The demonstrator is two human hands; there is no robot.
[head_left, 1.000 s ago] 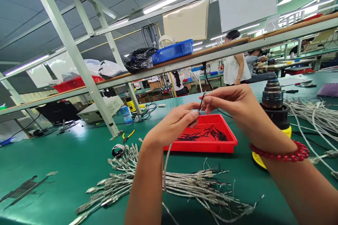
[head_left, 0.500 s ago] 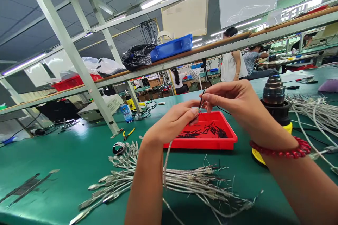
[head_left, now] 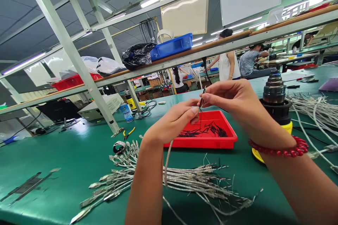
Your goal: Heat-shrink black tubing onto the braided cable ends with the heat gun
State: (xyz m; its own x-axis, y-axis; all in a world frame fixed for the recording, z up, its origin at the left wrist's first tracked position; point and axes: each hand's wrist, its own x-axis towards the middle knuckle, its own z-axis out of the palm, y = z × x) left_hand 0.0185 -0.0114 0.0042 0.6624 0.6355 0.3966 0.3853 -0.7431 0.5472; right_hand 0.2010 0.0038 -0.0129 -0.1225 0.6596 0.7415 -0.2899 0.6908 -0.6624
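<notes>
My left hand (head_left: 173, 122) is closed around a thin silver cable (head_left: 167, 164) that hangs down from it toward the bench. My right hand (head_left: 229, 98) pinches a short black tube piece (head_left: 202, 99) at the cable's upper end, fingertips almost touching the left thumb. Both hands hover above a red tray (head_left: 206, 143) holding several short black pieces. A red bead bracelet (head_left: 280, 150) circles my right wrist. A heap of silver cables with metal plugs (head_left: 163, 182) lies on the green bench below my forearms.
A black and yellow tool stand (head_left: 274, 112) sits right of the tray, with more pale cables (head_left: 314, 112) beyond. Yellow-handled pliers (head_left: 128, 134), a tape roll (head_left: 118, 146) and a small bottle (head_left: 126, 112) lie left. Shelf posts (head_left: 71, 52) rise behind. Other people work at far benches.
Both hands have risen slightly and held together over the tray; the right fingers shifted a little on the black piece. The view tilted slightly.
</notes>
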